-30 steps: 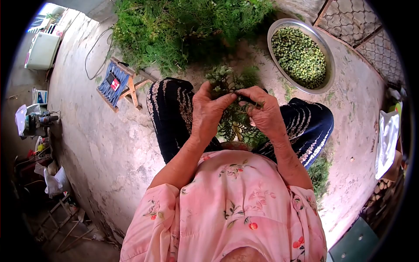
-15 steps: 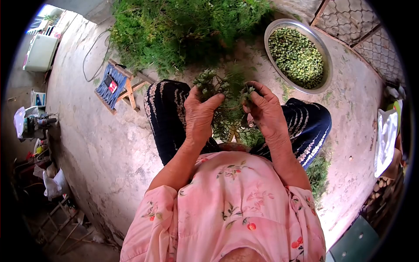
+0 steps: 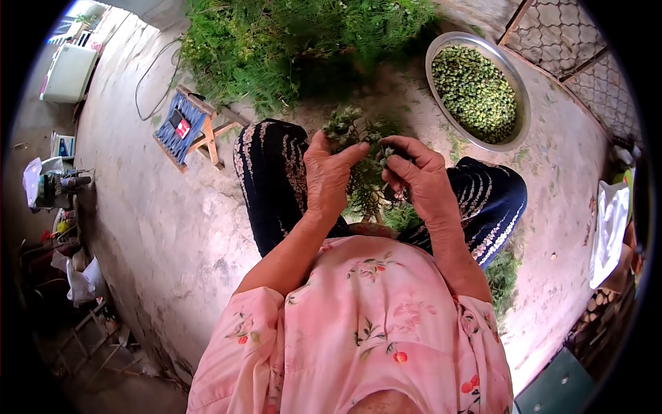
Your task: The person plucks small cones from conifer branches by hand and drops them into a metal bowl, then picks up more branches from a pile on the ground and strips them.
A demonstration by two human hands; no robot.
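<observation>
My left hand (image 3: 329,172) is closed around a feathery green conifer sprig (image 3: 365,186), thumb pressed against it. Pale green cones (image 3: 341,124) cluster at the sprig's upper end, above the fingers. My right hand (image 3: 426,185) is pinched, with small green cones (image 3: 387,155) at its thumb and fingertips, right beside the left thumb. Its other fingers curl in, so anything in the palm is hidden. Both hands are over my lap, between my knees. A metal basin (image 3: 525,127) full of loose green cones stands on the floor, forward and right.
A large heap of green branches (image 3: 276,52) lies ahead. Forward left stands a folding stool (image 3: 181,127) with a small red and dark packet on its seat. More cut greenery (image 3: 505,279) lies on the floor by my right leg. A wire mesh panel (image 3: 558,34) is at upper right.
My right hand has moved left, closing the gap to the left hand, and its fingertips are now at the sprig. My left hand has shifted slightly right.
</observation>
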